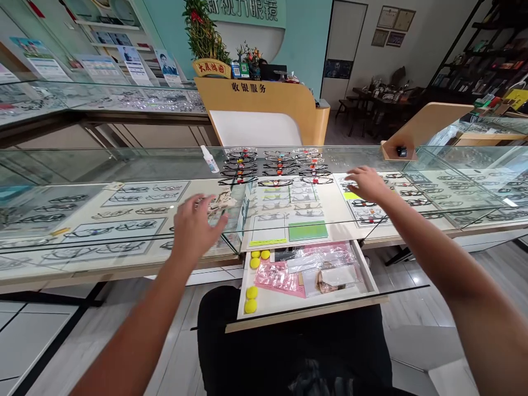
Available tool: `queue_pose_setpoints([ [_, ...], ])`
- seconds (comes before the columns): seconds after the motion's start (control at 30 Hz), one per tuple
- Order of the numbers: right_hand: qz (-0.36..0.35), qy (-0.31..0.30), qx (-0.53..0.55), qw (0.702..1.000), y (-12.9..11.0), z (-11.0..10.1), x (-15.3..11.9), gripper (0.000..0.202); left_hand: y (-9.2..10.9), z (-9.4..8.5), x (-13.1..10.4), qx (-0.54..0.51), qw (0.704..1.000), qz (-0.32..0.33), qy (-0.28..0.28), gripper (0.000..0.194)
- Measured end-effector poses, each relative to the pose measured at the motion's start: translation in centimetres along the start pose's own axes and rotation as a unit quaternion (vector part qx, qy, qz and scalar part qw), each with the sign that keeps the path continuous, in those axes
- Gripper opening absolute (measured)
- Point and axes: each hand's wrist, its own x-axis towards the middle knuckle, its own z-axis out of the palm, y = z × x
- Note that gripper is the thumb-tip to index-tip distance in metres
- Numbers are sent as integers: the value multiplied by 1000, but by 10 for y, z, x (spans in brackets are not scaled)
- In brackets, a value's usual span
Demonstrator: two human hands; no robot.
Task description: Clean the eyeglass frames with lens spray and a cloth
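1. L hand (193, 228) is hovering w/ fingers spread, holding nothing, just above the glass counter (124, 165); the crumpled cleaning cloth (220, 202) is lying on the glass just beyond its fingertips.
2. R hand (366, 184) is resting flat, fingers spread and empty, on the glass near the rows of eyeglass frames (274, 168) set out on top.
3. Risk: a quick L reach is likely pushing the cloth fwd into the nearest frames; those are sitting close together, so one knock could be shifting several.
4. Risk: the spray bottle (210, 159) is standing upright just behind the cloth, narrow base; a sweep of the cloth could be tipping it onto the frames.
5. Risk: the drawer (367, 269) is standing pulled out below the counter edge, over the lap, w/ plastic bags (317, 264) and yellow round pads (251, 300) inside; leaning fwd could be bumping it, spilling contents.
6. Risk: R palm pressure on glass is probably leaving smears.
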Motion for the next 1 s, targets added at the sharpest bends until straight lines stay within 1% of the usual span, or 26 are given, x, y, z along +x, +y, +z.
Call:
queue_pose_setpoints([
  [0.03, -11, 4, -1, 1000, -16, 2, 18, 44, -13, 3, 14, 1, 1000, -21, -8, 81],
  [0.07, -14, 3, -5, 1000, -30, 5, 35, 44, -24, 8, 26, 4, 998, -37, -41, 87],
  [0.13, -19, -8, -15, 1000, -50, 12, 64, 45, -42, 18, 41, 17, 993, -66, -96, 91],
  [0.2, -20, -27, -23, 999, -60, 20, 86, 46, -53, 27, 47, 33, 987, -90, -126, 91],
  [0.27, -23, -47, -26, 998, -64, 26, 102, 46, -59, 34, 48, 43, 986, -98, -131, 92],
  [0.37, -28, -67, -26, 997, -65, 33, 117, 44, -61, 37, 46, 40, 988, -80, -124, 94],
  [0.57, -16, -72, -21, 997, -68, 43, 130, 39, -63, 35, 44, 33, 990, -73, -120, 95],
  [0.7, -1, -64, -11, 998, -71, 44, 126, 42, -61, 34, 45, 33, 988, -81, -125, 95],
  [0.8, 6, -53, 0, 999, -70, 34, 110, 46, -58, 32, 45, 33, 986, -91, -137, 95],
  [0.87, -1, -26, 20, 999, -68, 19, 89, 48, -56, 31, 45, 37, 986, -92, -137, 94],
  [0.9, -13, -10, 36, 999, -68, 8, 74, 48, -56, 31, 45, 39, 986, -92, -136, 93],
  [0.97, -60, 10, 78, 995, -68, -19, 39, 47, -55, 32, 46, 45, 986, -90, -134, 90],
  [1.0, -90, 3, 106, 990, -70, -33, 18, 46, -55, 33, 46, 47, 986, -89, -136, 89],
])
